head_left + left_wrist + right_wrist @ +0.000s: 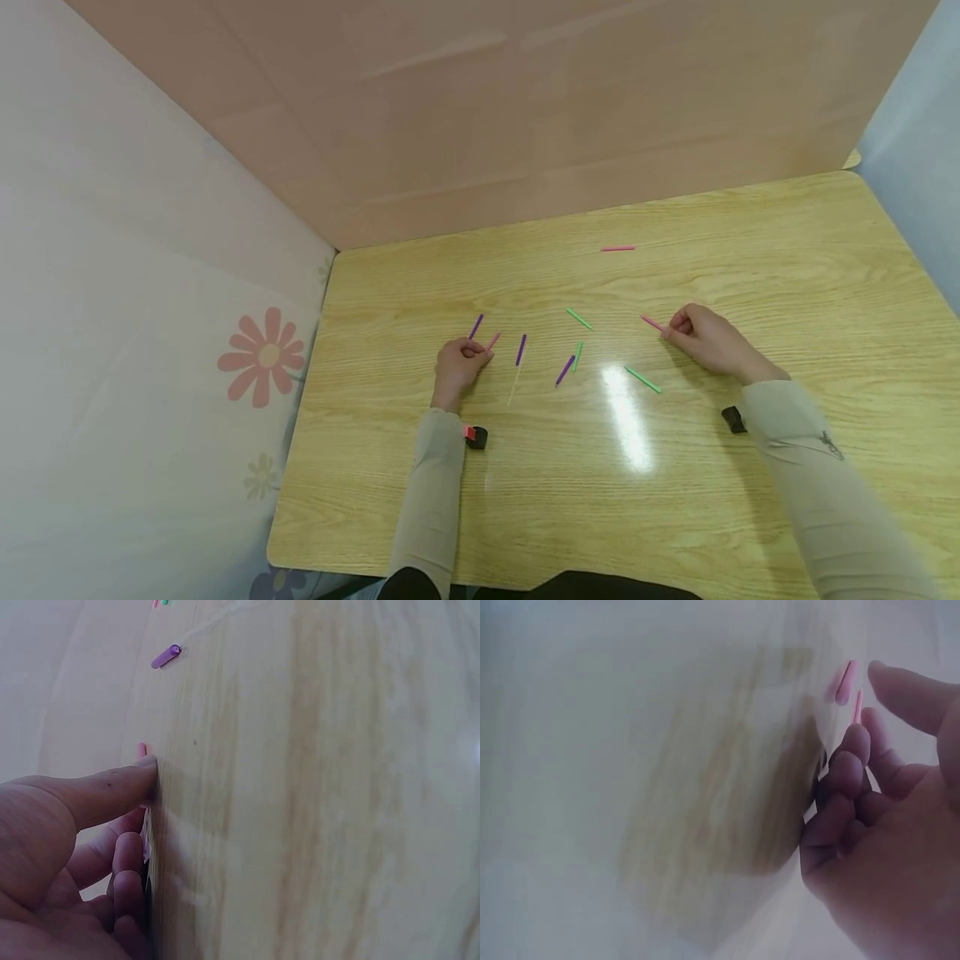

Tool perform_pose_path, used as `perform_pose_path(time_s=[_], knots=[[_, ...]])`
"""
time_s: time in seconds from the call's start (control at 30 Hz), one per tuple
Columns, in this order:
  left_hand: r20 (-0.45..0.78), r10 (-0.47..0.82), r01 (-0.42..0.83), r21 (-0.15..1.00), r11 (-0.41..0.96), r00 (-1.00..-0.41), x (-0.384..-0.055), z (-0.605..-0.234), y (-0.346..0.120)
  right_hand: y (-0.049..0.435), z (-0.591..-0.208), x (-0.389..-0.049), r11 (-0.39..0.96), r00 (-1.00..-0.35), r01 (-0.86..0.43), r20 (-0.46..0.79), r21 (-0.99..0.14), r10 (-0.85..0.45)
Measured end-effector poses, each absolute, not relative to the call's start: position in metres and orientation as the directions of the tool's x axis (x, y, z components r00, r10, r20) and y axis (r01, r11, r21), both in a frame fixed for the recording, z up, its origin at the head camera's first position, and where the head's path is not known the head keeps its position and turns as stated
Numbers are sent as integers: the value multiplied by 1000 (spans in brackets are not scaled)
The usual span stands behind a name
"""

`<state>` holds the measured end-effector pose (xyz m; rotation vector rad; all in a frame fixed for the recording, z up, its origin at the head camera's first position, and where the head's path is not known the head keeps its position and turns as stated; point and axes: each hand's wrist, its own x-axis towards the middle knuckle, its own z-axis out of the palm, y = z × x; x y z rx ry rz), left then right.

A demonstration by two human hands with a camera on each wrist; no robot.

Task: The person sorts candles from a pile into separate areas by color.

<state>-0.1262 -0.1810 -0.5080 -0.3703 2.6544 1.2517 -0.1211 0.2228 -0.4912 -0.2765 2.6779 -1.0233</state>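
In the head view my left hand pinches a short pink stick between thumb and fingertips, low over the table. In the left wrist view the thumb covers most of that pink stick. A purple stick lies right beyond the left fingers. My right hand rests at the near end of another pink stick. From the right wrist, the thumb and index tips stand parted beside a pink stick on the tabletop, while the other fingers curl inward.
Between the hands lie several sticks, among them a purple stick, a second purple stick and a green stick. Farther back is a pink stick. A tan curtain borders the wooden table at the back.
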Motion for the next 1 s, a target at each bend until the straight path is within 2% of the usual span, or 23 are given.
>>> perform_pose_path(time_s=[1.0], knots=[[-266,-145,-297,721,626,-953,-127,-509,-182,222,-491,-128,749,-940,-68,-210,-659,-270]])
